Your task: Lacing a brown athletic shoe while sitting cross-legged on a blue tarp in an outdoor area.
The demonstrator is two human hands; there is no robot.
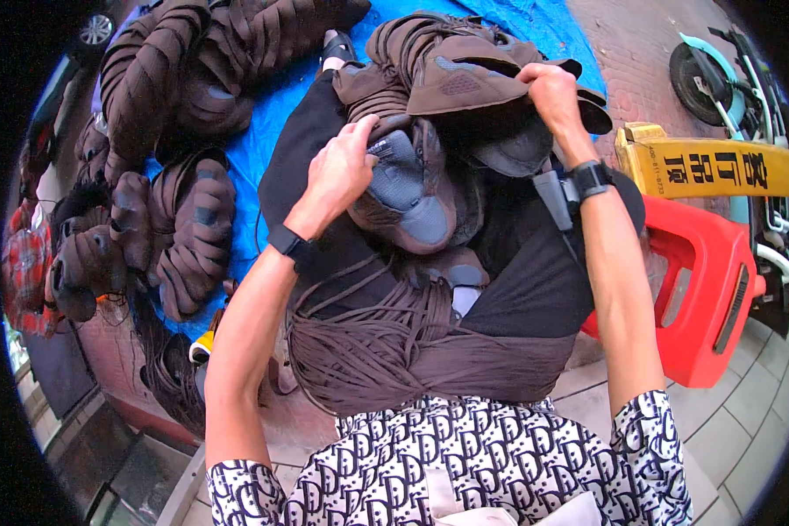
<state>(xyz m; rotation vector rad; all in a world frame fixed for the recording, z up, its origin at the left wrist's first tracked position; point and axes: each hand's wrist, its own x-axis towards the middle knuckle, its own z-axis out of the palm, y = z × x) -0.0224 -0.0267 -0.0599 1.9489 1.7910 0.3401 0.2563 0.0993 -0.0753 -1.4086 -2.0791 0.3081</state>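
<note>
On my lap lie brown shoe uppers. My left hand (342,167) has its fingers bent against the rim of one shoe upper (421,219) with a blue-grey lining, its opening facing up. Further up, my right hand (550,92) pinches the edge of another brown shoe upper (465,86), which lies over a nested stack of uppers (394,39). A thick bundle of brown shoelaces (368,342) drapes across my thighs. A grey angular piece (552,200) shows beside my right wrist; what it is I cannot tell.
A blue tarp (254,158) spreads over the ground, with stacks of uppers (153,79) and more bundles (197,237) at the left. Right of me stand a red plastic stool (693,298) and a yellow board (719,167). A bicycle-like vehicle (706,79) is at the far right.
</note>
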